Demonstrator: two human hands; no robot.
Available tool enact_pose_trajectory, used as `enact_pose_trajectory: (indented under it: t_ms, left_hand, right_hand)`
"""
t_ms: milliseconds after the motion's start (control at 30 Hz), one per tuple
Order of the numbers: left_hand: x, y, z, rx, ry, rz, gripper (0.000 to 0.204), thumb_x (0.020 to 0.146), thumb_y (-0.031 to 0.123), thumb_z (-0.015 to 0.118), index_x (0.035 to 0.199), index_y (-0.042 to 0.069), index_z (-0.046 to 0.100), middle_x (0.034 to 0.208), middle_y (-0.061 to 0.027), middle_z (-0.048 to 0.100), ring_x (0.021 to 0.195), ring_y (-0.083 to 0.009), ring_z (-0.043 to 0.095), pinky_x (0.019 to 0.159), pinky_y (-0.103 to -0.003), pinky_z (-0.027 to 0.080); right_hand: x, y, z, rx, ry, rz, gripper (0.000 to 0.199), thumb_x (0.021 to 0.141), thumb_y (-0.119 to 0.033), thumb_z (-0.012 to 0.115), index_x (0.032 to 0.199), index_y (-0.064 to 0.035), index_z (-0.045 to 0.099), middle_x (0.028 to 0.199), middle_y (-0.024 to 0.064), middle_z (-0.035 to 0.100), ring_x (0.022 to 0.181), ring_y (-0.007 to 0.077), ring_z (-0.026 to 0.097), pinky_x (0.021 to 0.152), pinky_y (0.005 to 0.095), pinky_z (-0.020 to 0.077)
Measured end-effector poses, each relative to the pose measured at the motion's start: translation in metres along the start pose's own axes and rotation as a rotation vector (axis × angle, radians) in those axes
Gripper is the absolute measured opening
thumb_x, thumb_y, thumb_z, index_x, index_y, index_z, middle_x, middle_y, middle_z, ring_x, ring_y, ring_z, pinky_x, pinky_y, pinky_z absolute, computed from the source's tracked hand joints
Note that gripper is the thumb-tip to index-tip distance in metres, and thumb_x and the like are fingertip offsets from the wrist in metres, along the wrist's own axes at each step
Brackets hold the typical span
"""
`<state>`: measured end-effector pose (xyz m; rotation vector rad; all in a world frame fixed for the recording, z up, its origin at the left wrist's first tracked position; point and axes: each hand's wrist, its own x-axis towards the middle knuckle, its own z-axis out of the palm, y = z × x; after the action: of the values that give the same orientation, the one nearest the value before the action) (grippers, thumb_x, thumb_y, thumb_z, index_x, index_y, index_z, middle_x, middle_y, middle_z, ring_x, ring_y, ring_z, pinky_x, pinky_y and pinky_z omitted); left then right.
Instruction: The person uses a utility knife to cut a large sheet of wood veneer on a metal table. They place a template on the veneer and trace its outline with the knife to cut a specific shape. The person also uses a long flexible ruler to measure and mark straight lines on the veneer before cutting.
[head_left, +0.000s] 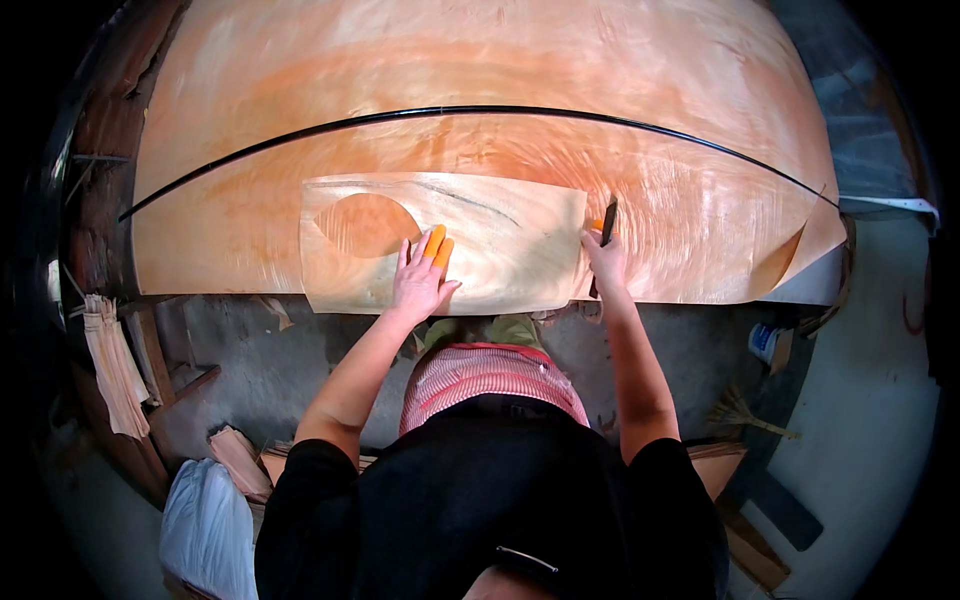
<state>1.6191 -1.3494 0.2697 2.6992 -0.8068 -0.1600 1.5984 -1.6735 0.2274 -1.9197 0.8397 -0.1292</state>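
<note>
Left grip (422, 285): lies wide and flat, palm down, fingers spread on the pale wood sheet (505, 262); grasps nothing. Right grip (604, 262): closes narrowly around a dark, slim tool (609, 222).

Pale wood sheet: extends beneath and to both sides of the left grip, ends just left of the right grip. Runs with its long axis from left to right.

Governing relation, as judged: right edge of the sheet to the tool. Lies nearer to the right grip; runs roughly in line with the tool's length, away from the body. Cannot tell whether touching or just apart.

Oval opening (368, 225): sits beyond and left of the left grip.

Large orange-tan sheet (690, 235): spreads underneath, past both grips. Curled corner (780, 262): lifts well right of the right grip.

Black rod (440, 111): crosses beyond both grips, apart from the pale sheet; appears not to obstruct the edge.

Broom (742, 415): lies low, to the right of and nearer the body than the right grip.
</note>
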Motion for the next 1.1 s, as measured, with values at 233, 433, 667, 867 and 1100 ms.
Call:
enact_pose_trajectory:
  t_ms: [233, 433, 667, 867, 1100]
  left_hand:
    - [-0.013, -0.014, 0.005, 0.008, 0.011, -0.017, 0.064, 0.068, 0.039, 0.057, 0.119, 0.007, 0.038, 0.122, -0.0105, 0.035, 0.119, -0.0228, 0.024, 0.097, -0.047, 0.015]
    - [-0.015, -0.014, 0.006, -0.002, -0.033, -0.067, 0.061, 0.070, 0.039, 0.055, 0.118, 0.006, 0.038, 0.125, -0.0108, 0.033, 0.120, -0.0239, 0.023, 0.097, -0.048, 0.014]
    - [0.008, -0.014, 0.003, -0.007, 0.096, -0.061, 0.060, 0.069, 0.038, 0.056, 0.118, 0.007, 0.038, 0.126, -0.0102, 0.031, 0.119, -0.0236, 0.025, 0.097, -0.048, 0.015]
    - [0.009, -0.016, 0.008, -0.057, 0.133, -0.081, 0.059, 0.071, 0.035, 0.055, 0.118, 0.004, 0.037, 0.125, -0.0141, 0.032, 0.117, -0.0269, 0.027, 0.097, -0.046, 0.018]
    - [0.033, -0.042, 0.011, -0.143, 0.368, -0.213, 0.051, 0.075, 0.021, 0.050, 0.120, 0.002, 0.035, 0.127, -0.0131, 0.030, 0.116, -0.0281, 0.028, 0.097, -0.044, 0.018]
  right_hand:
    - [-0.055, -0.051, -0.013, -0.044, -0.505, 0.048, 0.019, 0.071, -0.012, 0.063, 0.064, -0.0075, 0.046, 0.052, -0.0066, 0.038, 0.038, 0.0066, 0.033, 0.035, 0.0227, 0.0290]
    - [-0.126, -0.086, -0.032, -0.404, -0.722, -0.823, 0.015, 0.062, -0.004, 0.063, 0.075, -0.0030, 0.056, 0.077, 0.0126, 0.055, 0.067, 0.0260, 0.056, 0.058, 0.0303, 0.0454]
    - [-0.046, -0.060, -0.003, -0.045, -0.054, -0.411, 0.023, 0.071, -0.006, 0.060, 0.091, 0.0018, 0.051, 0.071, 0.0068, 0.051, 0.065, 0.0181, 0.050, 0.059, 0.0279, 0.0415]
    - [-0.031, -0.093, 0.020, -0.092, -0.218, -0.323, 0.019, 0.081, -0.013, 0.047, 0.092, 0.0023, 0.051, 0.061, 0.0069, 0.050, 0.054, 0.0130, 0.046, 0.052, 0.0278, 0.0397]
    - [-0.065, -0.032, 0.066, -0.199, -0.669, -0.180, 0.020, 0.080, -0.015, 0.044, 0.092, 0.0000, 0.049, 0.068, 0.0120, 0.054, 0.063, 0.0206, 0.055, 0.058, 0.0304, 0.0416]
